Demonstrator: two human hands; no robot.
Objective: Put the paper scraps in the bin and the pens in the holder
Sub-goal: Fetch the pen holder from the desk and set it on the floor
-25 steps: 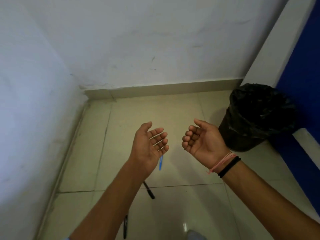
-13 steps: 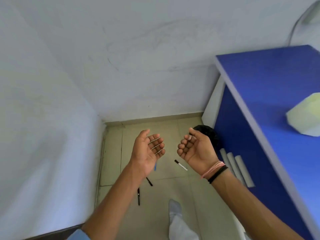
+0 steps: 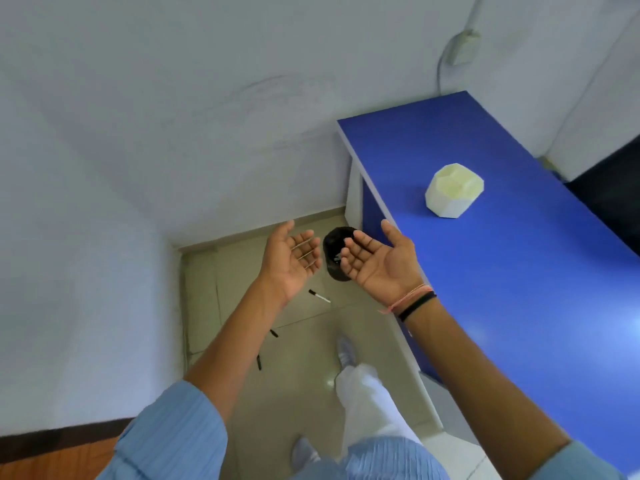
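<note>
My left hand (image 3: 292,259) and my right hand (image 3: 379,261) are held palm up in front of me, fingers apart, with nothing in them. Far below on the tiled floor lie three pens: a white one with a black cap (image 3: 319,296), a black one (image 3: 274,333) partly hidden by my left forearm, and another black one (image 3: 258,362). The black lined bin (image 3: 334,244) stands on the floor against the blue desk, partly behind my right fingers. A pale faceted pen holder (image 3: 453,190) stands empty on the blue desk top (image 3: 485,265), to the right of my right hand.
White walls close in at the left and far side, forming a narrow corner. The desk's white side panel (image 3: 353,199) borders the floor strip at the right. My legs and shoes (image 3: 346,349) stand on the tiles below. A cable and plug (image 3: 462,46) hang on the wall above the desk.
The view has risen and swung right, so the floor and bin look smaller and the desk top with the holder has come fully into view. Both hands stay empty, fingers now spread wider.
</note>
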